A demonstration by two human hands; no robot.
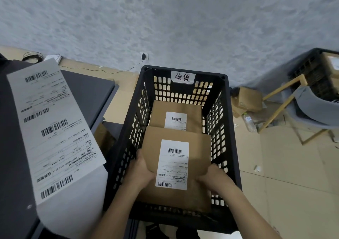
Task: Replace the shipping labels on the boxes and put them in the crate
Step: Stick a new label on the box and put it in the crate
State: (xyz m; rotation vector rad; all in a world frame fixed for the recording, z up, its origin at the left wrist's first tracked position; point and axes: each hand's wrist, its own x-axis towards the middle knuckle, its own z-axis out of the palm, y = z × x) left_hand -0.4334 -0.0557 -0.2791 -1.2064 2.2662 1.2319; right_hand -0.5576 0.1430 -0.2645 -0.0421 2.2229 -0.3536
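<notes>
In the crate (233,128), the box (199,147) is gripped between left hand (142,170) and right hand (215,179).

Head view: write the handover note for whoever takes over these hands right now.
Left grip: holds the left edge of the near box.
Right grip: holds its right edge.
Near box: inside the black crate, white label on top. Whether it rests on the bottom cannot be told.
Far box: in the crate, labelled, at the far end.
Label sheet: on the dark table at left.
Done: two labelled boxes are in the crate.
Left: let go of the near box, then probably label any remaining boxes.
</notes>
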